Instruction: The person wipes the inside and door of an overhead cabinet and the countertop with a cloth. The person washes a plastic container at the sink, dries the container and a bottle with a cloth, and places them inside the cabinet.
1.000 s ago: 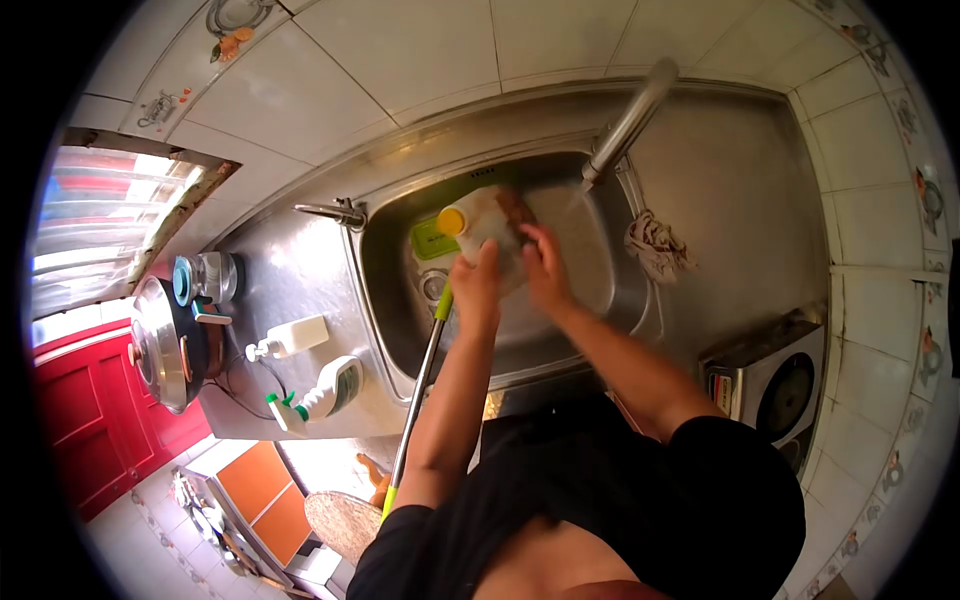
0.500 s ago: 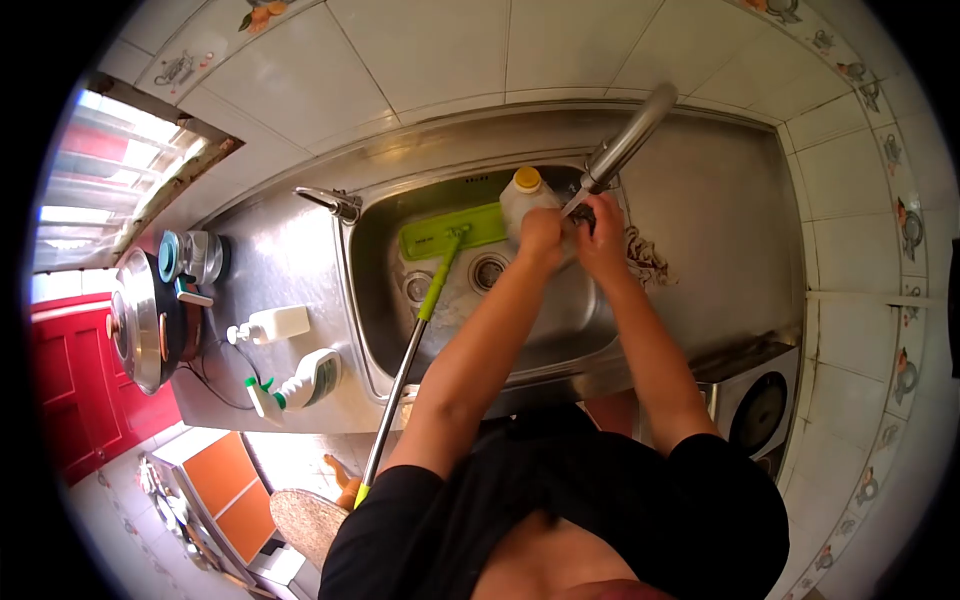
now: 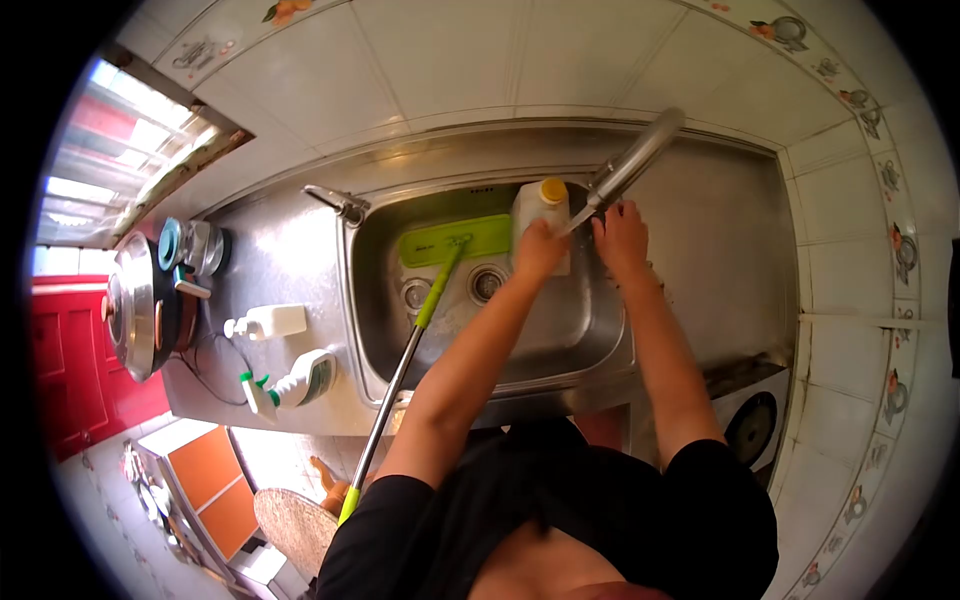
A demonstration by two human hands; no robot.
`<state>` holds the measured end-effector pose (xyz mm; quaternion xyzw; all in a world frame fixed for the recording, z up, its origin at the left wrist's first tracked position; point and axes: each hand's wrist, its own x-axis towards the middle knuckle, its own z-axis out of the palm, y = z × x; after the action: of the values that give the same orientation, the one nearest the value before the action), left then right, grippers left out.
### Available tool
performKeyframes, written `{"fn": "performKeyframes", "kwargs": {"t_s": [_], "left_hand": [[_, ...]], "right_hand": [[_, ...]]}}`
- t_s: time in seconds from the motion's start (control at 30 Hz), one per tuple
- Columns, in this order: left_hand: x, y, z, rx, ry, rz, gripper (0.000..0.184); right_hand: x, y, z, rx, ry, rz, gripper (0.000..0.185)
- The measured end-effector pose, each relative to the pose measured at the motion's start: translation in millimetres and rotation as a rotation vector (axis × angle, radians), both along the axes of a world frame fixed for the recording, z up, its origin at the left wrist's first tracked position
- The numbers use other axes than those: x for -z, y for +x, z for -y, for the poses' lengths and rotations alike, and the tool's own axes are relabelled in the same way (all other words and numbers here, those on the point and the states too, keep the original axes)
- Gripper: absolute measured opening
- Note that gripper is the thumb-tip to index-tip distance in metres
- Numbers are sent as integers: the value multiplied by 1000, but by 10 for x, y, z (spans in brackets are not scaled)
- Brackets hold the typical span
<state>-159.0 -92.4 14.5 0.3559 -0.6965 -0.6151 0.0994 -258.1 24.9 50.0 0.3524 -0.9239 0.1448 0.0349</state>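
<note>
In the head view, a whitish plastic jug [image 3: 530,212] with a yellow cap stands upright in the steel sink [image 3: 545,345]. My left hand [image 3: 541,250] is closed on its near side. A chrome faucet [image 3: 635,160] points its spout down beside the jug. My right hand [image 3: 624,242] is at the sink's right rim near the faucet's base, its fingers curled; whatever lies under them is hidden. The brown tangled material on the counter is mostly behind my right forearm. A green flat mop head [image 3: 490,236] lies in the sink left of the jug.
The mop's pole [image 3: 398,375] leans over the sink's front edge beside my left arm. Left on the steel counter are a white bottle [image 3: 275,321], a spray bottle [image 3: 305,380], a lidded pan [image 3: 135,305] and a second tap [image 3: 340,203]. A stove [image 3: 755,420] sits front right.
My right hand has moved right, away from the spout, to the faucet base. The jug has shifted slightly right with my left hand. The view has shifted a little.
</note>
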Motion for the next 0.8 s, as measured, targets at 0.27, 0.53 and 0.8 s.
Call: {"fn": "performKeyframes", "kwargs": {"t_s": [0.27, 0.53, 0.8], "left_hand": [[1, 651, -12, 115, -256, 123, 31], [143, 1422, -136, 165, -232, 259, 29], [76, 2094, -29, 391, -408, 263, 18]], "right_hand": [[313, -628, 259, 66, 49, 151, 20], [167, 364, 108, -7, -14, 349, 31], [426, 560, -482, -43, 214, -145, 45]]}}
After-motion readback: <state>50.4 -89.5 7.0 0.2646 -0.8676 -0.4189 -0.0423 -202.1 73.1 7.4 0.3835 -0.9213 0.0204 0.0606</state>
